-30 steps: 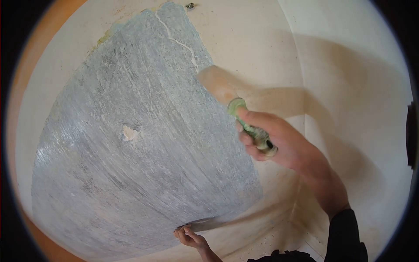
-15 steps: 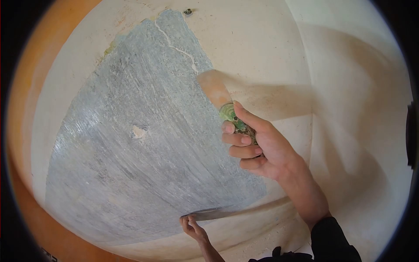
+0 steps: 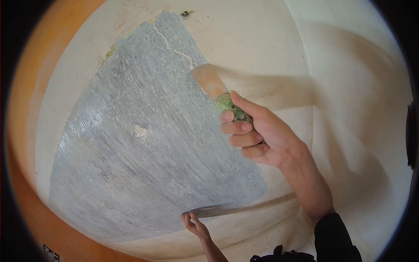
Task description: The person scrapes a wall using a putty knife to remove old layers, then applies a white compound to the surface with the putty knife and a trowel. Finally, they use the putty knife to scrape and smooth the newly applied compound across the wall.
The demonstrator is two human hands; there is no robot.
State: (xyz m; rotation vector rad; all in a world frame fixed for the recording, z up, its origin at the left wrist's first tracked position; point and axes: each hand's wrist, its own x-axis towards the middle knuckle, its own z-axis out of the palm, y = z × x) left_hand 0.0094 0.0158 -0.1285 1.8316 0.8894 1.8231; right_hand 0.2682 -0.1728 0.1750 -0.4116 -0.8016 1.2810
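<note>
My right hand (image 3: 255,131) is wrapped round the green patterned handle of a scraper (image 3: 224,101). The scraper's wide flat blade (image 3: 209,81) lies against the upper right edge of a rough grey-blue patch (image 3: 144,174) on the curved cream surface. A raised whitish line (image 3: 172,49) runs down the patch to the blade's upper corner. Low in the view, my left hand (image 3: 195,225) has bent fingers with a small gap between them, their tips at the patch's lower edge. A dark streak, seemingly a shadow, stretches right from these fingertips.
Cream surface (image 3: 253,39) surrounds the patch, with an orange area (image 3: 26,192) along the left. A small round metal fitting (image 3: 185,14) sits above the patch. A pale chipped spot (image 3: 140,131) marks its middle. Shadows fall across the right side.
My right hand and the scraper have shifted slightly up and left. The view has also moved a little. My left hand stays near the lower edge of the patch.
</note>
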